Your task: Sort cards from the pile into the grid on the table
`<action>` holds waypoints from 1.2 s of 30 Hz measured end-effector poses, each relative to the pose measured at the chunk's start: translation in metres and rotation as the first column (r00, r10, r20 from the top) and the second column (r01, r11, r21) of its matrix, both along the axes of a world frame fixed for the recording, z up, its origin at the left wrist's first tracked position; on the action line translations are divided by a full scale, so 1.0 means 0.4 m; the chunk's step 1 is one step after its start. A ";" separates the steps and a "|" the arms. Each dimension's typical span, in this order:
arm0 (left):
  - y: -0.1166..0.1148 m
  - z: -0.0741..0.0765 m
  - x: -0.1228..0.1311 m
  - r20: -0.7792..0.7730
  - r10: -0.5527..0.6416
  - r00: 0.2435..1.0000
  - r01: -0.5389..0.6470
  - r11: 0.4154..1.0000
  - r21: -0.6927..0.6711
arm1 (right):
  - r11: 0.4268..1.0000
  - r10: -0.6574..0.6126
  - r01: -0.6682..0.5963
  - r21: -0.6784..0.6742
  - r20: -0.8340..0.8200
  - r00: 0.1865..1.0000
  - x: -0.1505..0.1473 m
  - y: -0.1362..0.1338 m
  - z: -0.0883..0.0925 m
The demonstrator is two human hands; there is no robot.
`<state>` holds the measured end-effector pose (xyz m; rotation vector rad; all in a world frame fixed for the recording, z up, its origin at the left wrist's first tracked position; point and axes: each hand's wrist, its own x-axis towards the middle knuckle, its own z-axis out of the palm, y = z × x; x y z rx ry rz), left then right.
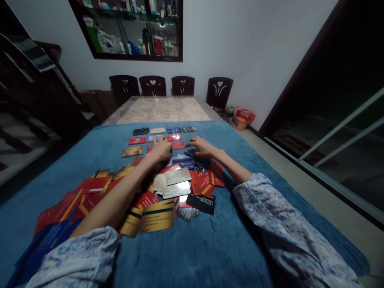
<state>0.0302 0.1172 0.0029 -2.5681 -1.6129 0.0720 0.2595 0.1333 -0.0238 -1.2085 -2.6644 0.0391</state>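
My left hand [162, 149] reaches over the laid-out cards, its fingers apart and pointing down by a lilac card [152, 138]. Its palm side is hidden, as is part of a red card below it. My right hand [202, 147] hovers or rests just right of another red card [178, 146], fingers loosely curved and apart, nothing visible in them. Between and below the hands lie purple cards [186, 163]. Nearer me spreads a loose heap with cream cards [178, 176], gold cards [157, 218], a black card [201, 203] and red cards [216, 174].
A blue cloth [198, 252] covers the near table. Rows of cards include a gold card [132, 151] and a dark card [141, 131]. Blue cards [45, 240] lie at the left. Several dark chairs [220, 91] stand behind the bare marbled tabletop [165, 108].
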 end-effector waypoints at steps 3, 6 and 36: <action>-0.032 0.009 -0.004 0.024 -0.012 1.000 0.012 1.000 0.017 | 0.997 0.071 -0.069 0.034 -0.052 0.996 0.013 -0.020 -0.015; -0.070 0.015 -0.007 0.030 -0.028 0.999 0.027 0.999 0.038 | 0.986 0.151 -0.144 0.080 -0.101 0.983 0.022 -0.044 -0.019; -0.314 0.086 -0.060 0.043 -0.181 0.983 0.186 0.959 -0.215 | 0.928 0.371 -0.372 0.014 0.042 0.928 -0.042 -0.230 0.047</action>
